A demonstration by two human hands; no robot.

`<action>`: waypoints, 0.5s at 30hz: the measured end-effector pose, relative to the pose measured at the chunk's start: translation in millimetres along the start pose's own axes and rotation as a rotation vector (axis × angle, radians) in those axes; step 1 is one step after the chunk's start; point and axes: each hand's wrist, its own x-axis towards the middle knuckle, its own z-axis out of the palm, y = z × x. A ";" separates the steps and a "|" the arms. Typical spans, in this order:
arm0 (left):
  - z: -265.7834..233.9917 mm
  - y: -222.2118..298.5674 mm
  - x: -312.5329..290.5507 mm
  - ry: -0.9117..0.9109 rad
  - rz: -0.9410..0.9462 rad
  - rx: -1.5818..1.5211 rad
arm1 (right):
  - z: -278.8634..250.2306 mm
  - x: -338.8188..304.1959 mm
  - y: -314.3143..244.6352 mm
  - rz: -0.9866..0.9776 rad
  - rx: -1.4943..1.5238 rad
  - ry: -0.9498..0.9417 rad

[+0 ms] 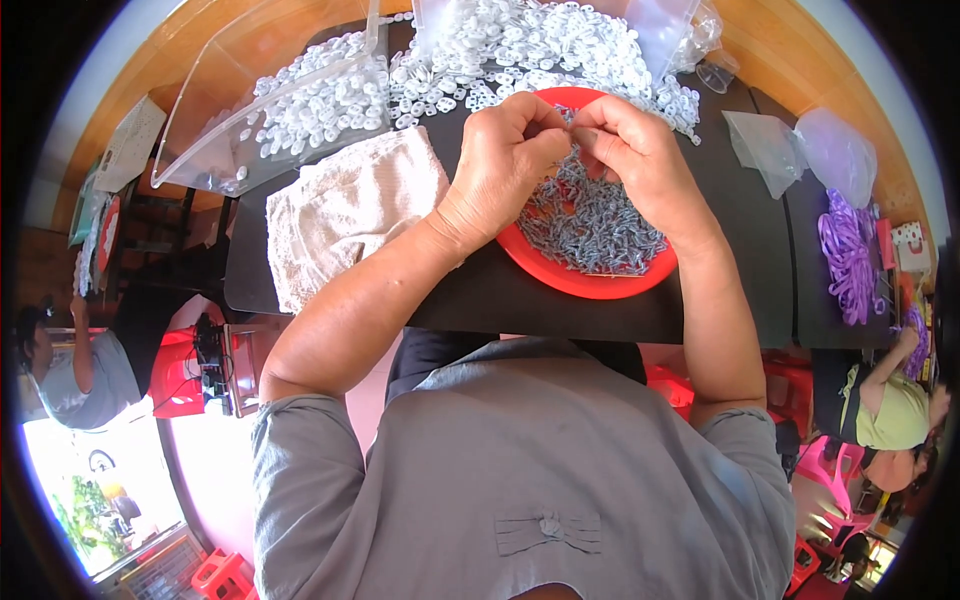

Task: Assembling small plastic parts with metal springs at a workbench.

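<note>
Both my hands meet above the far rim of a round red basin [610, 285], fingertips nearly touching. My left hand [510, 155] is closed in a pinch, thumb against the fingers. Facing it, my right hand [640, 155] also pinches with thumb and index finger. Whatever sits between the fingertips is too small and hidden to name. Many small, thin grey-blue pieces, screw-like in shape, fill the basin [590, 235]. Just beyond my hands lies a heap of small white plastic pieces with holes [560, 45], spread over the dark table [480, 300].
A folded cream towel [355, 210] lies left of the basin. Behind it a transparent bin [200, 165] holds more white pieces. At the right are plastic bags [838, 155] and a bundle of purple straps [850, 255]. Other people sit at far left [85, 375] and far right [895, 410].
</note>
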 end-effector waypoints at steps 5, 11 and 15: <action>1.1 4.2 2.6 0.006 -0.138 -0.210 | -3.9 0.5 -2.3 0.009 0.019 0.056; 1.9 8.4 1.3 0.016 -0.194 -0.287 | -2.7 -0.7 -6.2 0.016 0.073 0.085; 3.0 8.6 2.4 0.021 -0.241 -0.383 | -3.2 -0.7 -6.1 0.016 0.087 0.072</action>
